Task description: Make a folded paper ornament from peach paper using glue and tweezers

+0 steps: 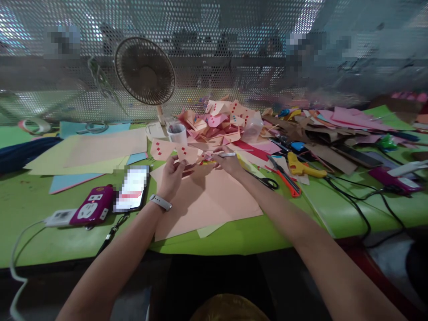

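My left hand (173, 174) pinches a peach paper piece (162, 150) with small red diamonds on it, holding it raised above a large peach sheet (210, 200). To its right, my right hand (228, 163) is closed around a slim, pale tool (228, 154), whose kind is too small to make out. Its fingers are close to the right end of the paper piece. Just behind the paper stands a white cup (177, 134). Beyond both hands lies a heap of cut and folded paper pieces (217, 120), several with red or blue diamonds.
Left of my arm lie a lit phone (132, 189) and a purple power bank (95, 205) with a cable. A fan (145, 71) stands behind. On the right are black-handled scissors (269, 183), an orange cutter (286, 178), a yellow glue gun (306, 168) and black cables.
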The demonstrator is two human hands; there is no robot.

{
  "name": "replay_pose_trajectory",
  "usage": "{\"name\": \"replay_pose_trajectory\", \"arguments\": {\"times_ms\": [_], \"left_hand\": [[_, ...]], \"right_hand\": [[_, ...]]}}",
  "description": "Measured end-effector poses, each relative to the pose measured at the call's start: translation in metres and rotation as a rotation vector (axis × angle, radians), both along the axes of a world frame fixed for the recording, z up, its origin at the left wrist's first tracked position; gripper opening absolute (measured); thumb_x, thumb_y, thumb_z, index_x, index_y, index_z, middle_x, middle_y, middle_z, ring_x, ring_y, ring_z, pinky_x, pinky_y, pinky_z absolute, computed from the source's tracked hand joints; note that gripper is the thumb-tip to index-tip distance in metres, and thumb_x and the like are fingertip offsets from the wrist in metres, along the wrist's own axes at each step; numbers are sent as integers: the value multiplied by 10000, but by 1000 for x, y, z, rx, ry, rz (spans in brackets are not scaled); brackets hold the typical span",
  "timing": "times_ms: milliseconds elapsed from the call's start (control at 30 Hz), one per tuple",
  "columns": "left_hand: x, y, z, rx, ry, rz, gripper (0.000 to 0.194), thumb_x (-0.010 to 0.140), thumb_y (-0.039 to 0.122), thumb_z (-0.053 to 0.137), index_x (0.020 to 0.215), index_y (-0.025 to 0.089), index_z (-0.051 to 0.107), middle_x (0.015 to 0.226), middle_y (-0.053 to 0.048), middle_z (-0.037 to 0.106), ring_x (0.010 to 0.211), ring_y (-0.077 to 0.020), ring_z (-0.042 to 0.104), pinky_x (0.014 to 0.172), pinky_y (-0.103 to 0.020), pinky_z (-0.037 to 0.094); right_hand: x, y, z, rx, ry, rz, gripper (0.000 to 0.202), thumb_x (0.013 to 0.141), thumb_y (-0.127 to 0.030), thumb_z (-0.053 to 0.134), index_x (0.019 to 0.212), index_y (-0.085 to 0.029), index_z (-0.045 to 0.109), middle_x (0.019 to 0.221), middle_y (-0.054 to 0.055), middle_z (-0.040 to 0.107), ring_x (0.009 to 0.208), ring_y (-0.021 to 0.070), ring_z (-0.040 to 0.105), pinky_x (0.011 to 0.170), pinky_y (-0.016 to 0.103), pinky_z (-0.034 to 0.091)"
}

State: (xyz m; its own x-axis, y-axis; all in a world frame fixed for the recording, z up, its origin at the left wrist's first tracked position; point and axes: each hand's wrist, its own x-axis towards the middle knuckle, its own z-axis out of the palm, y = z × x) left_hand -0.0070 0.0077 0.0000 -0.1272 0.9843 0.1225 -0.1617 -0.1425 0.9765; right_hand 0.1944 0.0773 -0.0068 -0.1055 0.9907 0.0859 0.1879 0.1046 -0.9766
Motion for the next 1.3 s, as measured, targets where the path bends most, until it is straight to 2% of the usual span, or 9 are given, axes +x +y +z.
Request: {"name": "replay_pose_trajectory", "arguments": {"times_ms": [267, 467, 800, 967, 1200, 1300], "left_hand": [[0, 0, -2, 3, -7, -26, 264, 835, 311, 632, 1031, 194, 500, 972, -56, 683, 909, -202, 719, 739, -315, 600], [-1, 0, -2, 6, -11, -30, 291, 830, 340, 650, 1034, 199, 498, 983, -62, 685, 905, -206, 720, 755, -337, 600], [0, -2, 1, -13, -15, -29, 296, 830, 340, 651, 1039, 201, 495, 974, -59, 682, 904, -201, 717, 777, -345, 595], [0, -3, 2, -10, -1, -36, 323, 824, 370, 664, 1040, 204, 491, 974, -58, 686, 911, -201, 717, 793, -353, 594], [1, -3, 3, -12, 0, -32, 314, 827, 366, 658, 1038, 200, 495, 990, -61, 687, 909, -203, 719, 758, -330, 601], [0, -3, 3, -8, 3, -35, 314, 831, 362, 656, 1042, 199, 490, 978, -58, 682, 906, -202, 719, 757, -329, 599]], "right_hand": [[7, -4, 4, 72, -98, 18, 290, 808, -421, 616, 1004, -228, 524, 855, 3, 702, 580, 121, 665, 470, 224, 553], [7, -8, 2, 122, -178, 87, 319, 806, -499, 629, 950, -225, 550, 753, -22, 695, 509, 101, 632, 473, 203, 546], [7, -9, 1, 160, -229, 87, 248, 841, -455, 611, 953, -236, 580, 848, -16, 732, 534, 88, 640, 447, 162, 523], [8, -12, 4, 175, -261, 131, 182, 857, -397, 597, 965, -251, 602, 892, -20, 732, 527, 77, 635, 466, 167, 537], [6, -14, 6, 81, -136, 101, 217, 836, -406, 601, 971, -242, 556, 702, -44, 678, 500, 98, 631, 467, 190, 549], [6, -14, 6, 92, -130, 110, 196, 832, -386, 596, 950, -236, 553, 694, -47, 669, 489, 94, 622, 462, 191, 548]]}}
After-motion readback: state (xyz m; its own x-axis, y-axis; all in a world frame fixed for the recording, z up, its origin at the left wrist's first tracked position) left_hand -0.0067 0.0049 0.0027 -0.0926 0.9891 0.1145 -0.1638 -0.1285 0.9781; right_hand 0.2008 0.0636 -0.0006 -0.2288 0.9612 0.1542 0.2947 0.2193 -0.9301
